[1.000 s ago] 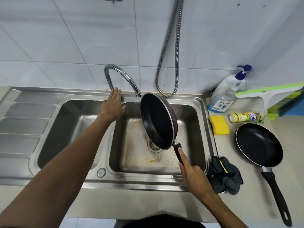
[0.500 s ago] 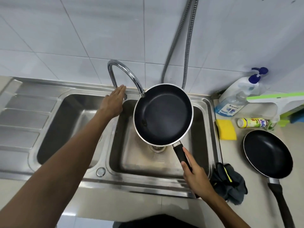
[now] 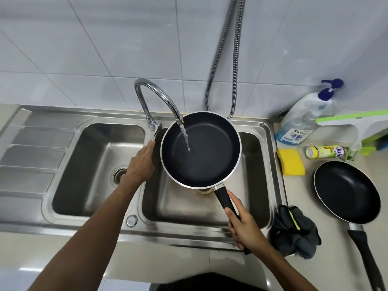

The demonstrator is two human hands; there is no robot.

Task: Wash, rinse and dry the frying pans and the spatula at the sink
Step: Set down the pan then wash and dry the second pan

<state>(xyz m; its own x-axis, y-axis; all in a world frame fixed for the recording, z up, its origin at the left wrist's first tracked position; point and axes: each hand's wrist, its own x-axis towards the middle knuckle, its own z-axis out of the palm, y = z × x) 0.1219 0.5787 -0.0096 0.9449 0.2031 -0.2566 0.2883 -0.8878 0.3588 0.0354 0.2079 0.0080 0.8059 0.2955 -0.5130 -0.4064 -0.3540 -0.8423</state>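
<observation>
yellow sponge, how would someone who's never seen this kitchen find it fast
Start at the steel double sink and look on the counter just past its right rim. The yellow sponge lies flat there, in front of the clear soap pump bottle and left of the small tipped-over bottle. It is the only solid yellow block there.

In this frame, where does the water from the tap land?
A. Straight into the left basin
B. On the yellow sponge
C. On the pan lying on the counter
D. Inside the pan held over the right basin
D: the stream falls from the tap's spout onto the inside of the pan, which the right hand holds by its handle over the right basin.
</observation>
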